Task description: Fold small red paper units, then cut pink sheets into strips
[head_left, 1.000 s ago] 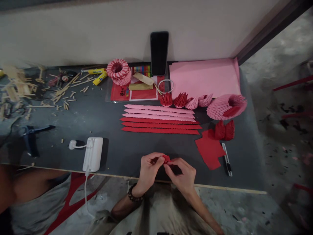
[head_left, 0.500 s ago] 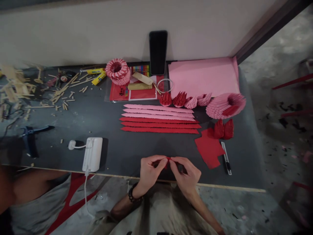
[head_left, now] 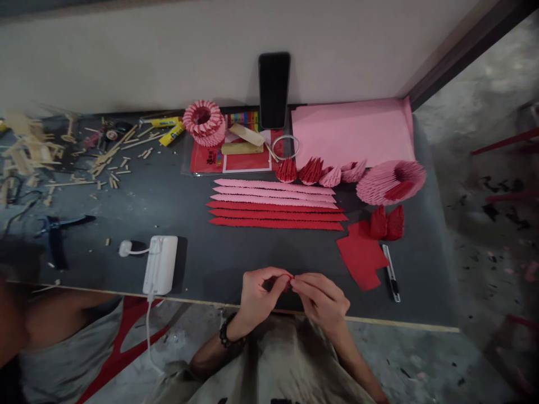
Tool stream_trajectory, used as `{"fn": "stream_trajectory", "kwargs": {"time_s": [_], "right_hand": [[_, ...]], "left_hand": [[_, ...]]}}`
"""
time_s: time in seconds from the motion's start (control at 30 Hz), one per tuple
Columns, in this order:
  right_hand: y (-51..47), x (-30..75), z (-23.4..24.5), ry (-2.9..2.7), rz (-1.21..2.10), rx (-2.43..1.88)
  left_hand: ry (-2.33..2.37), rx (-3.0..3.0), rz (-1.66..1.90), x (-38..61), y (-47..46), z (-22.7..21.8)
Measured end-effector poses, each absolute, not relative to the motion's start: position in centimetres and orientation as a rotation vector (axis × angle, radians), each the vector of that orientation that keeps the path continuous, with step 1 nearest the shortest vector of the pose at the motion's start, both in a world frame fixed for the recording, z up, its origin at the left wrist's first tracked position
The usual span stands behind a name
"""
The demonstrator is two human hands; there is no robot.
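A small piece of red paper [head_left: 288,284] is pinched between thumb and finger of my left hand [head_left: 261,292], mostly hidden by the fingers. My right hand [head_left: 322,300] meets it from the other side, fingertips closed on the paper's edge. Both hands are over the table's front edge. Beyond them lie rows of folded red paper pieces [head_left: 275,218] and rows of pink ones [head_left: 273,193]. To the right are red paper sheets [head_left: 362,258], a utility knife [head_left: 391,275] and two bundles of folded red paper [head_left: 386,223].
A pink folded-paper ring [head_left: 391,182] and pink paper sheets [head_left: 353,132] are at the back right. A phone [head_left: 273,90] leans on the wall. At left are a white power strip [head_left: 160,265], blue pliers-like tool [head_left: 56,241], wood scraps [head_left: 31,148] and another person's leg [head_left: 67,322].
My right hand's fingers have shifted their pinch on the red paper, the hand turning slightly and moving a little right. My left hand stays nearly still.
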State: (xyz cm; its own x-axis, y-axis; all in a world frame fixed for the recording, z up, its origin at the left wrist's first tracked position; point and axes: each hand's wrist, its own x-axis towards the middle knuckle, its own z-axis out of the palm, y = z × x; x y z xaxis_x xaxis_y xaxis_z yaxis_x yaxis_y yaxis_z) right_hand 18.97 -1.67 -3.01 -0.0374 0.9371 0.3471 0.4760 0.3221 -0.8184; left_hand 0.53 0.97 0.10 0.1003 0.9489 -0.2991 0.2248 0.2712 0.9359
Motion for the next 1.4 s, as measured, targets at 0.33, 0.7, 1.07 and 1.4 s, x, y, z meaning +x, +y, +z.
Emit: {"fn": "stream_trajectory", "kwargs": {"time_s": [0.33, 0.7, 1.07, 1.4], "right_hand": [[-1.2, 17.3, -2.5, -1.383, 0.809, -1.61], [-0.8, 17.1, -2.4, -1.244, 1.034, -1.555], [-1.0, 16.0, -3.6, -0.982, 1.236, -1.417], [-0.6, 15.0, -1.8, -0.853, 1.196, -1.527]], "left_hand": [[1.487, 1.574, 0.822, 0.9, 0.5, -0.4], [1.46, 1.434, 0.608, 0.6, 0.8, 0.3], [1.595, 1.312, 0.763, 0.7, 1.0, 0.3], [1.489, 0.988, 0.864, 1.0, 0.1, -0.1]]}}
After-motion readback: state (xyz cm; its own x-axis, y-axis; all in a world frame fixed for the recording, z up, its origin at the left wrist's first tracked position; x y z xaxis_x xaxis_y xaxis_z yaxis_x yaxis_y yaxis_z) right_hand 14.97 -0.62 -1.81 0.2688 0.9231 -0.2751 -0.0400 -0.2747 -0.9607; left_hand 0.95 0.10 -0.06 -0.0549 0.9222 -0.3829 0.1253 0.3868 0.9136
